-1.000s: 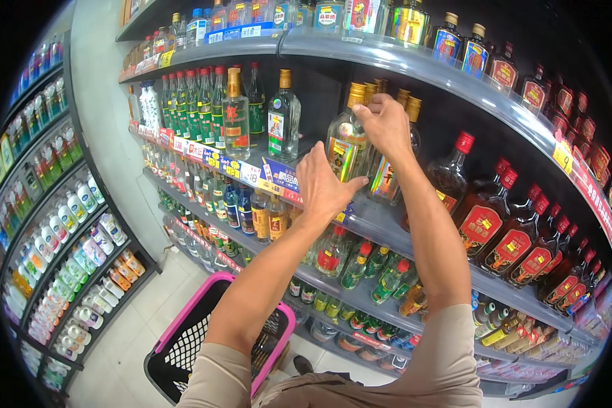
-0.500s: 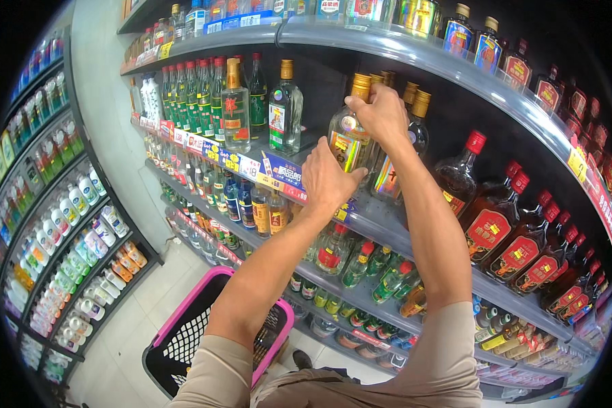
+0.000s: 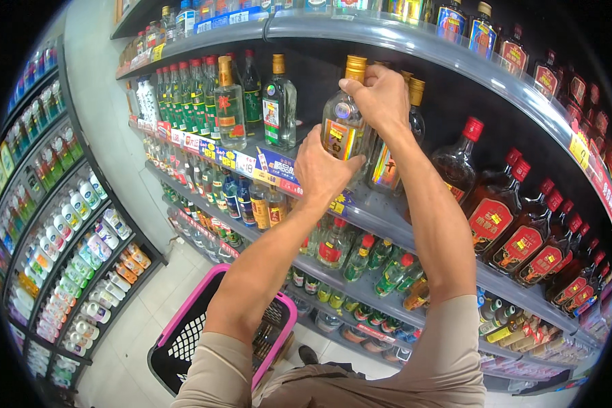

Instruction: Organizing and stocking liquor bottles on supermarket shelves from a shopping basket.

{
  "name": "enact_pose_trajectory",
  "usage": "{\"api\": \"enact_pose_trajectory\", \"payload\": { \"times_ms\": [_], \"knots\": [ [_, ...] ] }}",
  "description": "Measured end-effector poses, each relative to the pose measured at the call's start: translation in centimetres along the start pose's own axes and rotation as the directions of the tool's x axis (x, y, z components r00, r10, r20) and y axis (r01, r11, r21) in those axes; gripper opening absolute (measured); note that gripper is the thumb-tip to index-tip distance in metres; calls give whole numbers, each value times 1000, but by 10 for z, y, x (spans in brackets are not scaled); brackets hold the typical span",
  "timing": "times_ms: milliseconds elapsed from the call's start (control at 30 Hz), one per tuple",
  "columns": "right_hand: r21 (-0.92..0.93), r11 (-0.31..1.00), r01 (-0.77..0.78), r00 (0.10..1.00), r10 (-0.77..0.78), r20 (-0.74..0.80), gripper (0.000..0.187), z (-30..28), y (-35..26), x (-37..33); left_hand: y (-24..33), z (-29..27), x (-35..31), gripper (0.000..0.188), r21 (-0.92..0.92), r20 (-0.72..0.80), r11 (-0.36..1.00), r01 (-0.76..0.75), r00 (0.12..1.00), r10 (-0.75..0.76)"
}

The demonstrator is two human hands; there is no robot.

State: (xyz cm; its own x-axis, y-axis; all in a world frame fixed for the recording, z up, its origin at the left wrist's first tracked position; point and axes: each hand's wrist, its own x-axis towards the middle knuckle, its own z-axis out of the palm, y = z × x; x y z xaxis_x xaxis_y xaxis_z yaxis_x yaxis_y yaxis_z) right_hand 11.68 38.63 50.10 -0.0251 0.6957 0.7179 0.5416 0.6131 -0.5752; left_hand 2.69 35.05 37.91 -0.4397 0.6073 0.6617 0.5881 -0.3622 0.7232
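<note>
A clear glass bottle (image 3: 341, 126) with a gold cap and a shiny label stands upright between my hands, at the front of a shelf. Around its neck and shoulder, the fingers of my right hand (image 3: 381, 100) are closed. My left hand (image 3: 325, 166) cups the bottle's lower left side, its thumb lying across the front near the base. The base itself is hidden behind that hand. Just right of it, partly covered by my right hand and forearm, is a similar gold-capped bottle (image 3: 385, 166). Left along the shelf stands another clear bottle (image 3: 279, 112).
Dark amber bottles (image 3: 489, 217) with red caps line the shelf at right. Green-labelled bottles (image 3: 190, 102) fill its far left. A shelf edge (image 3: 415, 47) runs above my hands. A black basket with a pink rim (image 3: 289, 333) stands below. Another rack (image 3: 68, 217) is at left.
The bottle and both hands have risen slightly against the shelf. My left fingers still lie along the bottle's side. The whole view has shifted a little.
</note>
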Motion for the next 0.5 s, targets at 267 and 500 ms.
{"api": "enact_pose_trajectory", "payload": {
  "times_ms": [267, 500],
  "knots": [
    [71, 987, 144, 987, -138, -88, 40, -17, -15, -25, 4, -13, -6, 88, -114, -79, 986, -122, 990, 113],
    [167, 896, 411, 901, -372, -224, 38, -48, -56, -49, 26, -46, -5, 90, -142, -121, 952, -271, 959, 255]
  ]
}}
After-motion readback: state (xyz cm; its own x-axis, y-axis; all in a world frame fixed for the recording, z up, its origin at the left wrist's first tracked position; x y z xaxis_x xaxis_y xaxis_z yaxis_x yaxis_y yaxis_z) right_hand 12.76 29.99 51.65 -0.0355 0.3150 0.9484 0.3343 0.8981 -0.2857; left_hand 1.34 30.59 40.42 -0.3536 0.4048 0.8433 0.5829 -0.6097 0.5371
